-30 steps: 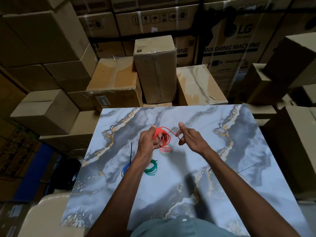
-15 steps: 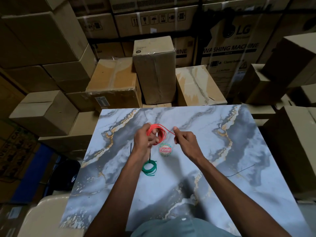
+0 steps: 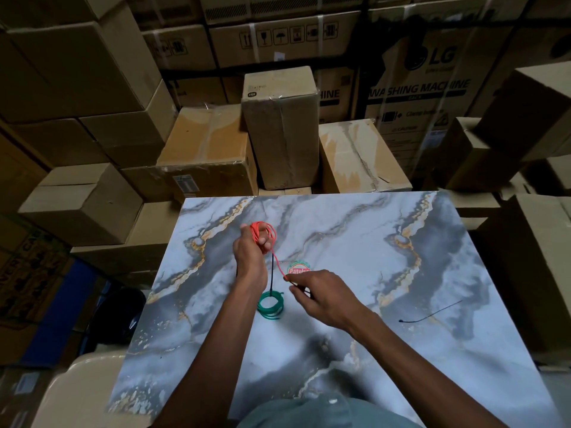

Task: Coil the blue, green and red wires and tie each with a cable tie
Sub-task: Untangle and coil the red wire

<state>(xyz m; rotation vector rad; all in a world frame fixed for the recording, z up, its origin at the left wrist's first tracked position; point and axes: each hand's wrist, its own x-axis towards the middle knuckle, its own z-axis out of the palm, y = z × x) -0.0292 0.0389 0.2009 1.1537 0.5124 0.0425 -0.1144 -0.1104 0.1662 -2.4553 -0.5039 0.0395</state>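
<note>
1. Green wire (image 3: 271, 305) lies nearest us on the marbled surface (image 3: 401, 350), already coiled, with a dark tie standing up from it

2. Our right hand (image 3: 318, 293) pinches the loose tail of the red wire (image 3: 268, 239), palm down

3. Farther out, our left hand (image 3: 251, 251) grips the red coil around its fingers (image 3: 262, 241), raised above the surface

4. We judge the wire light and springy; best held at the bundled loops

5. A spare cable tie (image 3: 429, 312) lies well apart to the right

Storeroom: stacked appliance cartons (image 3: 414, 97)
</note>
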